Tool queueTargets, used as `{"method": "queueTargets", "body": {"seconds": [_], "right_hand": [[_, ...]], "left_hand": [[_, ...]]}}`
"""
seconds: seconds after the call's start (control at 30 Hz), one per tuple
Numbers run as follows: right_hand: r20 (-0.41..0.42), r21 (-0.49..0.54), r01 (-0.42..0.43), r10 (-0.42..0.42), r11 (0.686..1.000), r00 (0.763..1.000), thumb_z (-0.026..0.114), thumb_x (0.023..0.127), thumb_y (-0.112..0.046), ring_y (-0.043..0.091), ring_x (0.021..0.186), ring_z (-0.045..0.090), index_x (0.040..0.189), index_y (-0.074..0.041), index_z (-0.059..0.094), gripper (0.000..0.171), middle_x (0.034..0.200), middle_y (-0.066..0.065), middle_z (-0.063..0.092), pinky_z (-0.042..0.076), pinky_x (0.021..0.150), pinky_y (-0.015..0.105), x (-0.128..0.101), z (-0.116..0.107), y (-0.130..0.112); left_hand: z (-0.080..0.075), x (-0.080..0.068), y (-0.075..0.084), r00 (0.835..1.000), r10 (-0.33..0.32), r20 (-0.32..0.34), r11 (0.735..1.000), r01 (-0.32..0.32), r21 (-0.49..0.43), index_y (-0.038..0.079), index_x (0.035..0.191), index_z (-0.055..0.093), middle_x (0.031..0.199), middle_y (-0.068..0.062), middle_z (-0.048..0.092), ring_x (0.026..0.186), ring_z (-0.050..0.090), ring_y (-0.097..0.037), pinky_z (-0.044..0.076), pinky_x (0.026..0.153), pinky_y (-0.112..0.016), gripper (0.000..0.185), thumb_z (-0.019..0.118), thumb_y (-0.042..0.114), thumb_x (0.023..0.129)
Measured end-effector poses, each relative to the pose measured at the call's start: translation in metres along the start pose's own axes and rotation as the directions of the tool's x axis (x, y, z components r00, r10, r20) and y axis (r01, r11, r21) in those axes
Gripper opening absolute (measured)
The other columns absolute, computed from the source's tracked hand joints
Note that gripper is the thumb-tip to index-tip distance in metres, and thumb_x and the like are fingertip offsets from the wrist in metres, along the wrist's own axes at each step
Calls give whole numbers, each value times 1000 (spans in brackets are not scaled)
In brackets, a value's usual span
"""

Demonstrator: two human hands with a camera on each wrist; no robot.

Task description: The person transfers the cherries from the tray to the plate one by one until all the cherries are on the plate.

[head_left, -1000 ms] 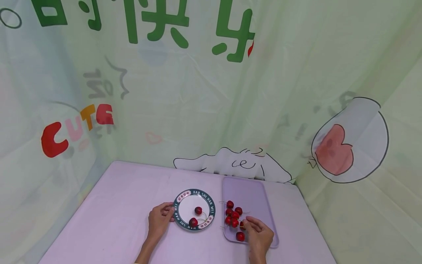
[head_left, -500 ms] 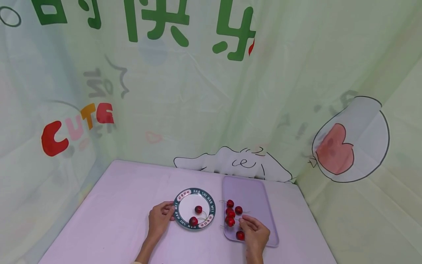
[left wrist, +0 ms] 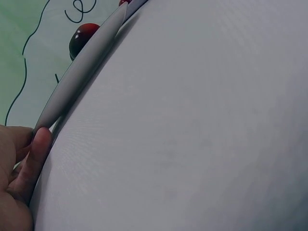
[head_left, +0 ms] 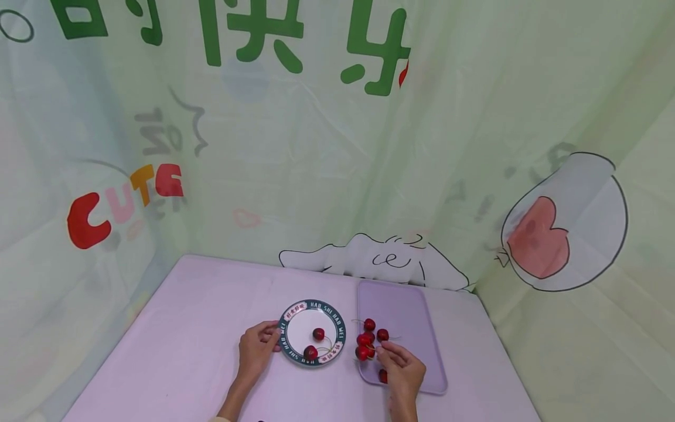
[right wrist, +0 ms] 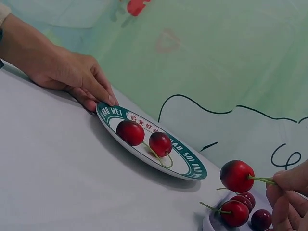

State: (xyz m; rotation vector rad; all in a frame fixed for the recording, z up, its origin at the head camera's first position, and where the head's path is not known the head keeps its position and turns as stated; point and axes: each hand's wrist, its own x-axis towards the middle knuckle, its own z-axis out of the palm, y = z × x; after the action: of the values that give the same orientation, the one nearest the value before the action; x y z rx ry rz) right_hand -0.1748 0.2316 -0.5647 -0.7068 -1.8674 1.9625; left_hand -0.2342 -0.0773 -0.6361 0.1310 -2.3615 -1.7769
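So the right hand point(head_left: 405, 370) has a cherry point(right wrist: 237, 175) by its green stem, pinched between thumb and fingers, with the fruit just off the fingertips on the side facing the left hand point(head_left: 255, 346). Stem and fruit make one long line lying pretty much sideways: stem end in the right fingers, round end aimed at the plate point(head_left: 343, 334). There seem to be two green strands in that pinch, and I can't tell whether a second fruit hangs behind the first. Left hand is gripping the plate's near rim between thumb and fingers. The plate's round, white with a dark green lettered border, and sits between the two hands. Two plated cherries point(head_left: 310, 353) are on it, both with stems curving over toward the right hand. Under the right hand and stretching out past it is a lilac tray point(head_left: 395, 302), its long side running away from the person. The loose cherries point(head_left: 370, 324) bunch up on the tray just beyond and left of the right fingertips, stems going different ways: the farthest one's points left, the one nearest the fingers on the far side points right. Another tray cherry point(head_left: 383, 375) is half covered by the right hand.
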Motion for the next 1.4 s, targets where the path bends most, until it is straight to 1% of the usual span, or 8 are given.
{"method": "queueTargets", "body": {"seconds": [0.27,0.43,0.53,0.67,0.9,1.07,1.27,1.4], "right_hand": [[27,7,-5,5,1000,1000,84,92,1,-1,70,73,116,12,78,27,78,-8,81,61,65,18,-6,5,-5],[32,-15,-23,23,1000,999,85,92,-1,1,71,74,117,11,77,29,81,-3,82,61,66,18,-7,10,-5],[35,-32,-27,28,999,999,85,92,0,3,73,74,118,11,77,28,85,3,83,62,67,18,-7,13,-2],[49,-30,-23,24,999,999,85,92,0,5,75,75,117,11,77,28,86,4,84,62,69,17,-7,17,4],[68,6,-12,11,1000,998,87,90,1,5,76,77,116,12,78,30,86,4,84,64,70,18,-5,20,12],[72,-8,-22,22,1000,997,86,90,3,8,79,77,118,11,77,30,92,7,84,65,71,20,-7,25,13],[81,-24,-35,37,999,996,85,90,3,9,78,78,117,10,78,28,89,7,84,65,71,20,-11,29,12],[93,-15,-11,12,1000,996,86,90,3,8,76,77,114,11,78,26,89,9,84,64,70,18,-13,31,13]], "left_hand": [[0,2,0,1000,-21,-1,1000,21,-1,3,130,76,101,-11,77,67,72,-8,62,66,-17,27,74,9,104],[0,2,1,1000,-7,-5,1000,7,-7,2,129,77,99,-10,77,66,72,-7,62,65,-17,27,75,8,103],[0,1,2,1000,8,-11,1000,-8,-8,1,128,77,99,-10,77,65,72,-7,62,65,-17,26,75,8,103],[-1,-1,3,999,38,-13,999,-38,-3,-1,128,76,98,-11,77,65,71,-7,62,64,-18,26,74,7,103],[-1,1,1,1000,18,-8,1000,-18,-5,1,129,77,98,-10,76,66,72,-7,62,65,-17,26,75,8,103],[-1,2,0,1000,29,-10,1000,-29,-3,1,128,76,98,-10,76,65,71,-7,62,64,-18,26,74,8,103],[-1,1,0,1000,6,2,1000,-6,-6,1,130,76,99,-10,77,66,72,-7,61,65,-17,27,74,9,104],[-1,-1,0,1000,-2,8,1000,3,-11,1,130,76,99,-10,77,66,72,-8,61,65,-16,28,74,9,104]]}}
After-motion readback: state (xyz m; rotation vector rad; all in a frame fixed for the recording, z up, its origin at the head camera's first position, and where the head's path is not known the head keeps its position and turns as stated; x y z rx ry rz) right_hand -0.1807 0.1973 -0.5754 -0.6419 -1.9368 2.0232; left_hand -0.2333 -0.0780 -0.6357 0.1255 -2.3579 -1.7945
